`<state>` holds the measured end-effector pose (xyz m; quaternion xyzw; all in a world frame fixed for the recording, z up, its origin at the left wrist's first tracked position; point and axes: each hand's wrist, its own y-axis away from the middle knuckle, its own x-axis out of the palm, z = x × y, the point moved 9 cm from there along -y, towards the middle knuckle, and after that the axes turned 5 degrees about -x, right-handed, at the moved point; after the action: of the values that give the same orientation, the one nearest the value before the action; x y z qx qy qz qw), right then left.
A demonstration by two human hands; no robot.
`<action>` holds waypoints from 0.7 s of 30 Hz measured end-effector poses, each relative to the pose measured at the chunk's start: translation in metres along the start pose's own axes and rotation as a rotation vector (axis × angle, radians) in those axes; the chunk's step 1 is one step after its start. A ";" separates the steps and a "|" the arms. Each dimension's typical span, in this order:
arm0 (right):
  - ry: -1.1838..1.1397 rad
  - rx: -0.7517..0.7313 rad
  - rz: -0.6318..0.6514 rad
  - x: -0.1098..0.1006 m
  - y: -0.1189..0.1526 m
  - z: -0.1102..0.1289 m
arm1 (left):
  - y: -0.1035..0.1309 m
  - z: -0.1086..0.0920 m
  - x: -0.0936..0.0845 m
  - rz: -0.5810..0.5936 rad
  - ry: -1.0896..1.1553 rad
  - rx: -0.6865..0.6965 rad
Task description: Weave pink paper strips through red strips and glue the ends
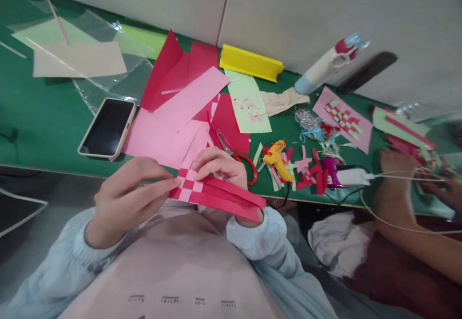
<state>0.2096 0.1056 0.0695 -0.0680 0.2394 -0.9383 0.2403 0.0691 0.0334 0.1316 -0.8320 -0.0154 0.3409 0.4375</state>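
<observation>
A red paper piece (pixel 224 198) with long slit strips is held in front of my chest. Its left end is woven with pink strips into a checkered patch (pixel 187 184). My left hand (pixel 132 196) pinches the patch's left edge between thumb and fingers. From behind and above, my right hand (pixel 220 167) grips the piece, its fingers bent over the top edge near the patch; the red strips extend right across my wrist. Just beyond my right hand lie scissors (pixel 249 167) with red handles, partly hidden by it.
Pink sheets (pixel 162 138) and red sheets (pixel 166 73) lie ahead. A phone (pixel 107 127) is at left. To the right are a yellow glue gun (pixel 279 160), paper scraps (pixel 306 170), a white charger with cables (pixel 355 177) and a bottle (pixel 325 66). A co-worker's arm (pixel 395 194) rests at far right.
</observation>
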 end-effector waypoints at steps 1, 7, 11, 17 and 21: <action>0.001 0.004 0.000 0.000 0.001 0.003 | -0.001 0.000 0.002 0.010 -0.003 -0.004; 0.063 0.263 -0.125 -0.006 0.011 -0.014 | 0.007 0.039 0.024 0.063 0.171 -0.469; 0.068 0.411 -0.195 -0.007 0.021 -0.038 | 0.030 0.068 0.041 0.055 0.374 -0.910; -0.072 0.450 -0.323 -0.009 0.028 -0.046 | 0.036 0.074 0.053 0.124 0.541 -1.049; -0.123 0.435 -0.318 -0.006 0.027 -0.044 | 0.025 0.070 0.040 0.061 0.405 -0.927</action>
<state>0.2157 0.1061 0.0177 -0.1083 0.0034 -0.9877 0.1131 0.0524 0.0809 0.0635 -0.9882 -0.0556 0.1428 0.0060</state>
